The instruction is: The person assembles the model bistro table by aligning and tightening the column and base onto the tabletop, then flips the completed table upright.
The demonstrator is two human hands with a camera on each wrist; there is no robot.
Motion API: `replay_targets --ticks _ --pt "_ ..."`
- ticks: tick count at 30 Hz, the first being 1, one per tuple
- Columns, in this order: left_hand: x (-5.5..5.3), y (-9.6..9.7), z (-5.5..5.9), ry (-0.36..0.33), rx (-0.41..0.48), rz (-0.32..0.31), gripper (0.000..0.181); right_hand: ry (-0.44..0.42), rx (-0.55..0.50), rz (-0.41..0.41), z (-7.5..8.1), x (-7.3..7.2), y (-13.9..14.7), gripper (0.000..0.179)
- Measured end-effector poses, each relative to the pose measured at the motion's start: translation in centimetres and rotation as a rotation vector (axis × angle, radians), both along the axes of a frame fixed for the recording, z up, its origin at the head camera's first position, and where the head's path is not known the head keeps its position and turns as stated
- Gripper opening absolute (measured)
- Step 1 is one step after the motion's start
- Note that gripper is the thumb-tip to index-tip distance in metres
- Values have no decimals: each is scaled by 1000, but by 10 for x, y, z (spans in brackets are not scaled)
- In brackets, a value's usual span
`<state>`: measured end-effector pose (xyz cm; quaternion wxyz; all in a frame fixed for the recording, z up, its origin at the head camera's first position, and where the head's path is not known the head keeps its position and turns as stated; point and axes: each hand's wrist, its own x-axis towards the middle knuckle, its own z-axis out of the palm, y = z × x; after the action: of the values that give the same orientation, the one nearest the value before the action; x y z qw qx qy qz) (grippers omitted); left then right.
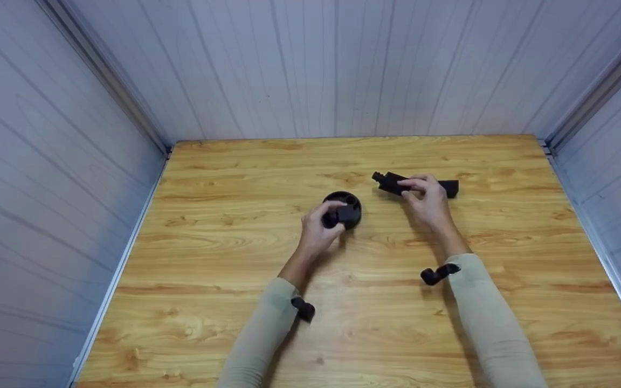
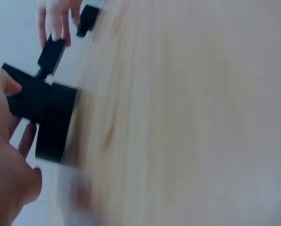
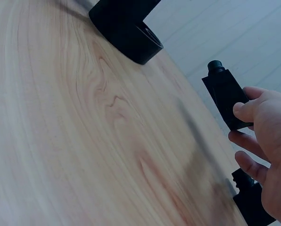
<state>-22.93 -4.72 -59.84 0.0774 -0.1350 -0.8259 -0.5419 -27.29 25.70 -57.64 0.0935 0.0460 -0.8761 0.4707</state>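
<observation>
My left hand (image 1: 318, 229) grips the square block-like part of a black piece with a round, hollowed base (image 1: 356, 205). In the left wrist view, that square part (image 2: 29, 96) stands out from the round base, between thumb and fingers. My right hand (image 1: 429, 202) pinches a black rectangular block (image 3: 225, 99) with a round knob at one end, raised off the tabletop. The knob end points toward the round-based piece, with a gap between them in the head view. A second black block (image 1: 450, 188) lies beneath and beyond my right hand, partly hidden by it.
The wood-grain tabletop (image 1: 208, 269) is bounded by pale panels at the back (image 1: 299, 70) and both sides. Small black wrist devices (image 1: 437, 275) sit on both sleeves.
</observation>
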Motion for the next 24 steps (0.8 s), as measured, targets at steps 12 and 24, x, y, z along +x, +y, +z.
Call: replay_targets --ticks 12,24 --pt "5 -1 0 -25 13 -3 55 85 -2 17 14 2 -2 25" --pt "8 15 9 51 -29 84 49 143 -21 69 30 5 -8 22"
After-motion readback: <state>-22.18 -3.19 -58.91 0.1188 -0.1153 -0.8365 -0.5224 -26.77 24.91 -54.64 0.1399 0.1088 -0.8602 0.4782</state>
